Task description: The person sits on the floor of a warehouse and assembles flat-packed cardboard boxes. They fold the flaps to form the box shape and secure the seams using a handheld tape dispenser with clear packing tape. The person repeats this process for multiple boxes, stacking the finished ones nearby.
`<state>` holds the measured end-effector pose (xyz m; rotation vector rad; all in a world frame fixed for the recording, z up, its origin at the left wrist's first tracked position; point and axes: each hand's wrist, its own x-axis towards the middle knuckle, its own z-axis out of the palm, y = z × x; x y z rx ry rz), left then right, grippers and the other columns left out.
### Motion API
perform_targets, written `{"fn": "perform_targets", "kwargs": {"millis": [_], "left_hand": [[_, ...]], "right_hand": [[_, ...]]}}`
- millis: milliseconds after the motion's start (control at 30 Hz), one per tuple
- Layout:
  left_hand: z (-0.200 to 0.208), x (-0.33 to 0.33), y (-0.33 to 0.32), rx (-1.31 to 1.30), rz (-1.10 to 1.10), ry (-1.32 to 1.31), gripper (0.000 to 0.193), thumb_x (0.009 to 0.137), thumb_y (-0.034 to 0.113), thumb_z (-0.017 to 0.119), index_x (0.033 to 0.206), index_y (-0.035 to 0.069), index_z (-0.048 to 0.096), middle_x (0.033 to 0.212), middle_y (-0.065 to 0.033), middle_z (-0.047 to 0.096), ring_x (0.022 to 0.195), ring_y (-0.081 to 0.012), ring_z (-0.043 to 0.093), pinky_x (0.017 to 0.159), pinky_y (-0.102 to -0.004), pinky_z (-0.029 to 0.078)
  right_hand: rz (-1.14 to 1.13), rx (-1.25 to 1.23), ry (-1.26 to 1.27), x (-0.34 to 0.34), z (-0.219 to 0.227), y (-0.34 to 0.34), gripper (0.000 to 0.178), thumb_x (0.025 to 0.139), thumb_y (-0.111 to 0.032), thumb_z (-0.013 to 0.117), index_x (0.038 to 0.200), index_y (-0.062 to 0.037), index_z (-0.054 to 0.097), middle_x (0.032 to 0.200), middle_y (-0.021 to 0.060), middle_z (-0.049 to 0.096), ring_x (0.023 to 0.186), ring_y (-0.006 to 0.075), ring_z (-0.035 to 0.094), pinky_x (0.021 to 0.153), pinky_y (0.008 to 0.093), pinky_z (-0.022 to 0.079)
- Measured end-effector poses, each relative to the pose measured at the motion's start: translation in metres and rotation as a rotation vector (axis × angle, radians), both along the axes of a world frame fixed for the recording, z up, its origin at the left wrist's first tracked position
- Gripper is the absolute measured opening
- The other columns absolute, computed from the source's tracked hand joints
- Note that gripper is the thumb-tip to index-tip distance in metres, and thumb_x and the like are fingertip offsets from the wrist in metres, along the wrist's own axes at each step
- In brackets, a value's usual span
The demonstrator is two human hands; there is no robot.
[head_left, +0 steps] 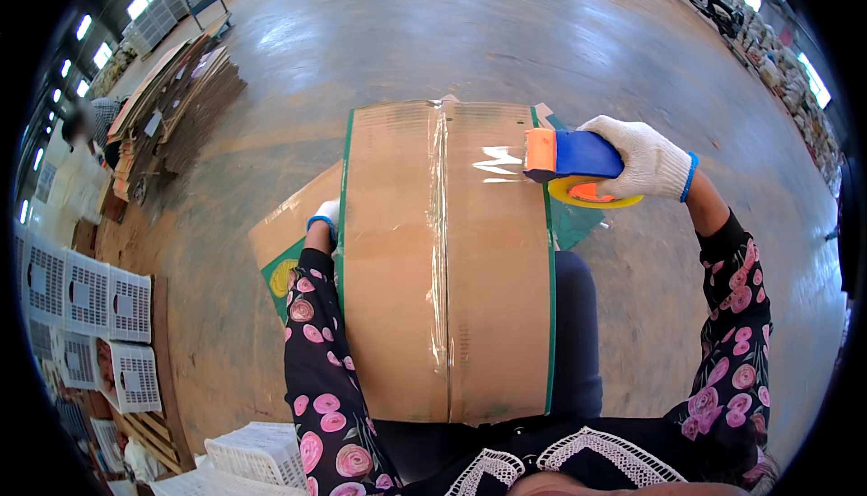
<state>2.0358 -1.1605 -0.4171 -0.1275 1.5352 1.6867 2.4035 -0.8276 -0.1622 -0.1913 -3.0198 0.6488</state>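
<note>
A large brown cardboard box (388, 252) with green edges stands in front of me, tilted against my lap. Clear tape (439, 225) runs wrinkled down its middle seam. My right hand (643, 160), in a white knit glove, is wrapped round a blue tape dispenser (587, 153) with an orange end. A yellow-rimmed tape roll (578, 193) sits on its underside. That orange end meets the box's upper right, beside a shiny zigzag patch of tape (497, 163). My gloved left hand (329, 215) is against the box's left side, its fingers hidden behind the edge.
Another flattened or folded carton (298, 216) shows beneath the box. Stacked cardboard sheets (172, 107) and a hand cart (208, 8) stand far left, with a person (90, 130) near them. White plastic crates (86, 288) line the left; another crate (257, 453) is close by.
</note>
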Motion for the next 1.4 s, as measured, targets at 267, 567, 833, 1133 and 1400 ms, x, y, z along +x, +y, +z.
{"fn": "perform_targets", "kwargs": {"millis": [267, 567, 833, 1133, 1400], "left_hand": [[-0.077, -0.096, -0.077, -0.638, -0.172, 0.759, 0.039, 0.106, 0.030, 0.056, 0.123, -0.001, 0.072, 0.120, -0.0148, 0.075, 0.108, -0.0279, 0.071, 0.096, -0.0407, 0.056], [0.156, 0.166, 0.059, -0.318, -0.602, 2.018, 0.063, 0.099, 0.043, 0.065, 0.153, 0.012, 0.053, 0.160, -0.0156, 0.049, 0.151, -0.0389, 0.040, 0.126, -0.0565, 0.023], [0.096, 0.137, 0.082, -0.654, -0.663, 2.004, 0.065, 0.101, 0.051, 0.057, 0.160, 0.024, 0.047, 0.168, -0.0087, 0.041, 0.154, -0.0385, 0.035, 0.125, -0.0634, 0.017], [0.098, 0.131, 0.088, -0.702, -0.680, 1.985, 0.062, 0.103, 0.052, 0.053, 0.160, 0.027, 0.047, 0.169, -0.0075, 0.039, 0.154, -0.0415, 0.033, 0.125, -0.0650, 0.016], [0.098, 0.127, 0.085, -0.646, -0.580, 1.986, 0.063, 0.100, 0.058, 0.055, 0.156, 0.029, 0.051, 0.166, -0.0088, 0.044, 0.152, -0.0441, 0.037, 0.122, -0.0695, 0.019]], "right_hand": [[0.124, -0.064, 0.008, -0.018, -0.010, -0.004, 0.065, 0.075, -0.033, 0.085, 0.128, -0.0060, 0.061, 0.109, 0.0181, 0.073, 0.101, 0.0355, 0.073, 0.090, 0.0409, 0.058], [0.135, 0.035, 0.014, -0.002, -0.018, 0.011, 0.067, 0.077, -0.039, 0.085, 0.128, -0.0051, 0.061, 0.110, 0.0208, 0.072, 0.102, 0.0400, 0.071, 0.089, 0.0435, 0.057], [0.031, 0.072, -0.013, 0.040, -0.056, 0.050, 0.064, 0.076, -0.036, 0.087, 0.127, -0.0088, 0.060, 0.111, 0.0194, 0.073, 0.101, 0.0400, 0.072, 0.088, 0.0437, 0.059], [-0.074, 0.226, -0.204, 0.038, -0.099, 0.051, 0.052, 0.074, -0.025, 0.084, 0.116, -0.0042, 0.062, 0.105, 0.0232, 0.073, 0.101, 0.0424, 0.072, 0.085, 0.0478, 0.058], [0.050, 0.545, -0.770, -0.039, -0.168, 0.027, 0.050, 0.074, -0.025, 0.081, 0.118, -0.0038, 0.071, 0.101, 0.0224, 0.076, 0.101, 0.0394, 0.074, 0.084, 0.0467, 0.060]]}}
